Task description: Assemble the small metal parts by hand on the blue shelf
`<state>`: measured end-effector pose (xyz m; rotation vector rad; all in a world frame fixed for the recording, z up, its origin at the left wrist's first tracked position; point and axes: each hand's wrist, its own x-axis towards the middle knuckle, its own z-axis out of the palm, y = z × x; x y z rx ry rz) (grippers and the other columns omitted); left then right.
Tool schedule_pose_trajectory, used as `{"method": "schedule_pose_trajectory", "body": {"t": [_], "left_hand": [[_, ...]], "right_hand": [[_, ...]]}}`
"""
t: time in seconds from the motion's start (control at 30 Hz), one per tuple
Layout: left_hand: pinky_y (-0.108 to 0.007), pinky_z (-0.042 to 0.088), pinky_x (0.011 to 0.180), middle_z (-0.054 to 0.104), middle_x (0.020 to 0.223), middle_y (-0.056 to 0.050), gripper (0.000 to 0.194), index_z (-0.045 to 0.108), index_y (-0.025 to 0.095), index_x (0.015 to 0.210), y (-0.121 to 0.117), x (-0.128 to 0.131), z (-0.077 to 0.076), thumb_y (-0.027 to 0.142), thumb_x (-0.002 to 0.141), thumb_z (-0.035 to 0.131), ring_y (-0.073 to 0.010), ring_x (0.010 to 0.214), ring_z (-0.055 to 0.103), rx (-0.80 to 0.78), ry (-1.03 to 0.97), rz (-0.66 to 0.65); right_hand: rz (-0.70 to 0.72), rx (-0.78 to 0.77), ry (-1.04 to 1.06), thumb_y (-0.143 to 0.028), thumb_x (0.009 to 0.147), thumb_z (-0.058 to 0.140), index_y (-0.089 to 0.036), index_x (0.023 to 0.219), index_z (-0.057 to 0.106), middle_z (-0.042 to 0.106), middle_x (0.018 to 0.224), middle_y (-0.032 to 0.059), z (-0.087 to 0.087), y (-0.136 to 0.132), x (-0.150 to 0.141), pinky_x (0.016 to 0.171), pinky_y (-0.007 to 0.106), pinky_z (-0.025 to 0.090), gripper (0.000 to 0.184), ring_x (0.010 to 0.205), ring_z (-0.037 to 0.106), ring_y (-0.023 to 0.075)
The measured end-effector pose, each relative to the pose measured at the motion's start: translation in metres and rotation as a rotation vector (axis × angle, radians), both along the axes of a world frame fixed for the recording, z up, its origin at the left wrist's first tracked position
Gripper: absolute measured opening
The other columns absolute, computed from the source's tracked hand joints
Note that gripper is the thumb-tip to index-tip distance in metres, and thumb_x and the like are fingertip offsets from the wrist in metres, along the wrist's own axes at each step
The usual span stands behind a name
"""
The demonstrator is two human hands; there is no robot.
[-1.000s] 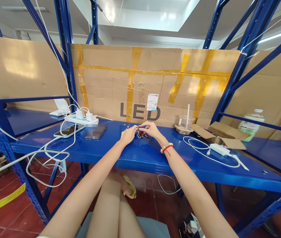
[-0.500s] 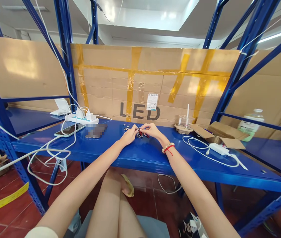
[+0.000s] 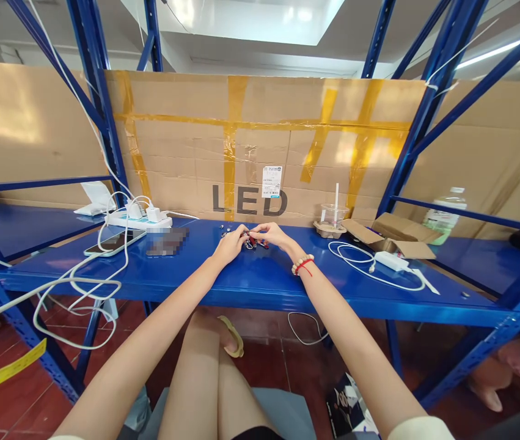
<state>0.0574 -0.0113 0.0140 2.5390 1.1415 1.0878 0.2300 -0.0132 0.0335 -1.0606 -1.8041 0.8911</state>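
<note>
My left hand and my right hand meet over the blue shelf top. Both have their fingers pinched together at a small pile of red, dark and shiny pieces. What sits between the fingertips is too small to make out. A few tiny shiny bits lie just beyond my left hand. A beaded bracelet with a red string circles my right wrist.
On the left are a phone, a power strip and tangled white cables. A plastic cup, an opened carton and a white adapter with its cable are on the right. A cardboard panel stands behind.
The view has shifted, so the scene sits slightly further left and higher. Both hands remain at the pile with small finger movements. Part of another person shows at the lower right.
</note>
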Motion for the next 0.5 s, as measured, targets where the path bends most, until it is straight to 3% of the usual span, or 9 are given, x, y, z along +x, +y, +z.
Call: {"method": "schedule_pose_trajectory", "body": {"t": [0.5], "left_hand": [[-0.026, 0.043, 0.07, 0.063, 0.081, -0.002, 0.024, 0.052, 0.023, 0.1, 0.005, 0.0017, -0.0038, 0.03, 0.088, 0.032, -0.0155, 0.075, 0.059, 0.002, -0.075, -0.018]], "right_hand": [[-0.016, -0.115, 0.095, -0.046, 0.059, 0.074, -0.014, 0.077, 0.068, 0.057, 0.062, 0.001, 0.001, -0.0017, -0.0019, 0.043, 0.016, 0.032, 0.037, 0.054, 0.047, 0.0065]]}}
